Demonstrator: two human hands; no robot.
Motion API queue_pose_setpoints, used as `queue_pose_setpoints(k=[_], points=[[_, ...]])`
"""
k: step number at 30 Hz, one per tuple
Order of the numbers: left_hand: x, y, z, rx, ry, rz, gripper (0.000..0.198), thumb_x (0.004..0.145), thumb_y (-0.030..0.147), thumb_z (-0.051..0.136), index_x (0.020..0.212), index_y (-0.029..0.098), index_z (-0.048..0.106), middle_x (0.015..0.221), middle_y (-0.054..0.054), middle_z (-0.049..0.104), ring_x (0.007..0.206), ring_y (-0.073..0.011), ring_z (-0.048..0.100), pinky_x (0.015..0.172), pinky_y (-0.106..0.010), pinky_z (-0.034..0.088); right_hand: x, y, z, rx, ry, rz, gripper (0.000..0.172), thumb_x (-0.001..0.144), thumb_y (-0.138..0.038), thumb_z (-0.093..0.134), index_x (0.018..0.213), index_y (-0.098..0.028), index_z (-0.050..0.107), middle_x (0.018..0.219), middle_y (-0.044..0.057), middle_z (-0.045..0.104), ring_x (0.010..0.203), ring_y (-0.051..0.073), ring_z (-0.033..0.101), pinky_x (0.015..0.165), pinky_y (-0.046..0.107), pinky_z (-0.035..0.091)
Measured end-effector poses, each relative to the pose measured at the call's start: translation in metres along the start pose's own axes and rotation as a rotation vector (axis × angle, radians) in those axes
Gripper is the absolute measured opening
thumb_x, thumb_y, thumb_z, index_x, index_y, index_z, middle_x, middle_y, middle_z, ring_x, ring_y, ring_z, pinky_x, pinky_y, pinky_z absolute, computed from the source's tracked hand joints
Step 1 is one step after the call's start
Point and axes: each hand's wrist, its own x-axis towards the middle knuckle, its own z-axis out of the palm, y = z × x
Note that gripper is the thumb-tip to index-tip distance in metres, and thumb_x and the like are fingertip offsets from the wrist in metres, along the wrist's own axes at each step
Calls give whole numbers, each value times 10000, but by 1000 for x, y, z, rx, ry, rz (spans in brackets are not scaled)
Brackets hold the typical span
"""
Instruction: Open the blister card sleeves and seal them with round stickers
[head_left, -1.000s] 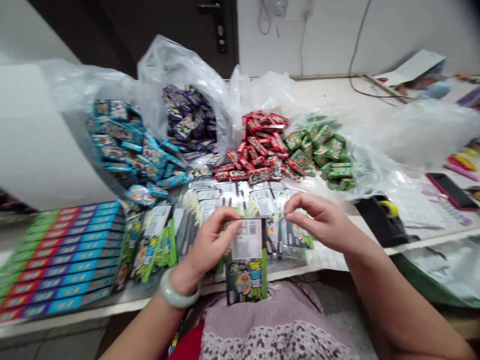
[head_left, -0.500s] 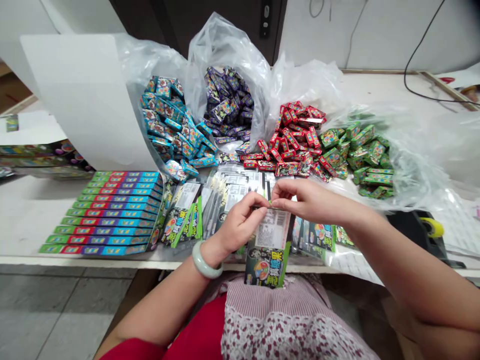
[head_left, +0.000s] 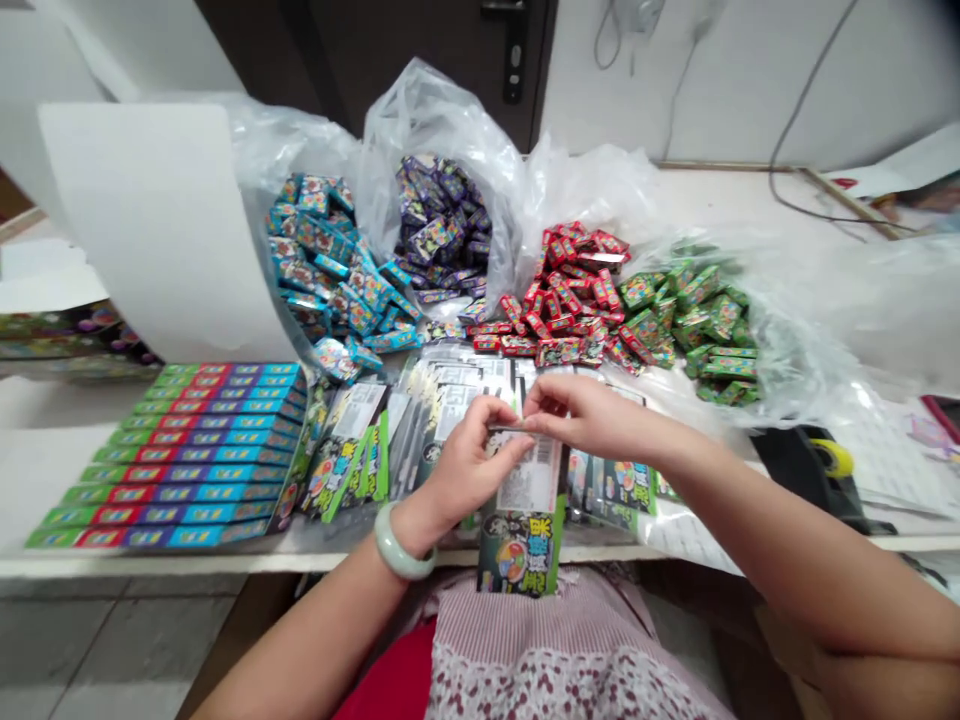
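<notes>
Both my hands pinch the top edge of a printed candy pouch (head_left: 517, 550), which hangs upright over the table's front edge. My left hand (head_left: 476, 465), with a pale bangle at the wrist, grips the top left part of it. Close beside it, the fingertips of my right hand (head_left: 574, 410) are closed on the top edge too. The pouch is dark with a green side and a white label panel near the top. Under and behind my hands lie several more such pouches (head_left: 341, 450), spread in overlapping rows.
Behind the pouches, plastic bags spill small blue boxes (head_left: 364, 295), purple boxes (head_left: 439, 230), red boxes (head_left: 566, 290) and green boxes (head_left: 709, 310). At left stands an open display carton (head_left: 172, 450) with rows of colourful boxes. A tape dispenser (head_left: 806, 465) sits at right.
The camera view has tilted, so the table contents sit lower and further left. My hands still pinch the pouch's top edge, with little change in their grip.
</notes>
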Motion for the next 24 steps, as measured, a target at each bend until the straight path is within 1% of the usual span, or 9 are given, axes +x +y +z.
queue_pose_setpoints(k=[2,6,8,10,12,15,17,20,24], points=[[0,0,-3,38,-13,45,199,840,215,626,1004,211,513,930,-18,569,881,-148,568,789,-278,470,5,8,2,192,-81,131,109,774,-223,671,774,-203,563,668,-37,565,596,109,504,542,233,391],[3,3,-5,127,-106,128,242,842,234,637,1057,228,526,938,-15,606,858,-149,600,766,-258,497,10,24,12,636,-428,460,163,819,-286,616,706,-186,556,576,-56,515,481,85,452,464,207,362],[7,5,-6,134,-164,113,192,855,248,624,1035,232,559,923,-12,630,847,-152,616,757,-254,509,12,32,16,815,-506,480,153,839,-278,575,723,-179,564,578,-51,537,469,84,479,469,203,388],[10,6,-11,126,-182,75,149,855,281,622,992,229,599,916,-15,651,855,-165,629,769,-262,522,11,41,12,844,-502,396,76,829,-235,577,794,-174,605,661,-31,608,545,96,565,535,214,455],[13,5,-24,129,-82,-3,175,829,334,647,966,227,626,923,-20,658,865,-183,629,753,-264,531,9,54,-8,616,-284,332,95,778,-194,648,872,-188,649,771,-21,670,665,113,634,628,233,503],[17,1,-51,80,258,-229,268,796,408,660,1007,246,623,977,-16,646,838,-190,615,625,-234,526,1,86,-61,133,361,382,185,757,-177,703,937,-206,669,969,11,702,910,155,651,818,284,500],[18,-7,-65,-45,452,-372,352,758,422,677,1065,268,595,1026,-8,640,797,-183,615,557,-225,512,-6,114,-96,23,620,442,166,868,-165,571,1015,-189,644,1129,74,661,1089,194,589,945,355,439],[13,-25,-73,-220,578,-492,509,632,413,742,1081,256,560,1022,-8,647,748,-175,629,555,-232,517,-13,155,-127,-53,828,525,204,829,-130,633,1030,-162,628,1176,121,630,1179,261,534,1003,422,388],[-8,-49,-75,-39,441,-538,619,602,508,744,1114,233,532,1065,-47,645,969,-243,633,715,-274,545,-16,189,-132,-10,906,551,201,855,-229,663,1030,-139,622,1128,80,627,1056,232,591,920,445,472]])
